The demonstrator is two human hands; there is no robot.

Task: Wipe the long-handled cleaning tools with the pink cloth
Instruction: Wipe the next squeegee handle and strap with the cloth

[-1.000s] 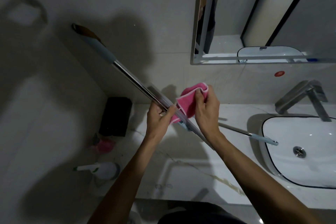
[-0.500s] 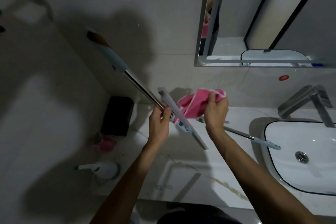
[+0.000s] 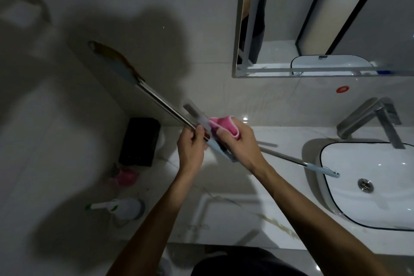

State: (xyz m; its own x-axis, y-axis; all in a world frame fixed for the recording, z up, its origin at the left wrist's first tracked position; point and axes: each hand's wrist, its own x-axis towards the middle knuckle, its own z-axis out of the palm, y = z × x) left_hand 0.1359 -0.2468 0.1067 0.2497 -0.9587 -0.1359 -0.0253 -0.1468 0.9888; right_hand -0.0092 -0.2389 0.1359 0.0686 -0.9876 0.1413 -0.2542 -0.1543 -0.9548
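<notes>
The left hand [image 3: 190, 148] grips the metal shaft of 1 long-handled tool [image 3: 161, 103], held slanting up to the left over the counter [image 3: 224, 219]. The right hand [image 3: 240, 143] clutches the pink cloth [image 3: 224, 126] against that tool's head. A 2nd long-handled tool [image 3: 298, 162] lies on the counter, its blue end over the sink [image 3: 380, 186].

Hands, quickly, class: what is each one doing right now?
Left hand: grips the metal pole.
Right hand: holds the pink cloth.
</notes>
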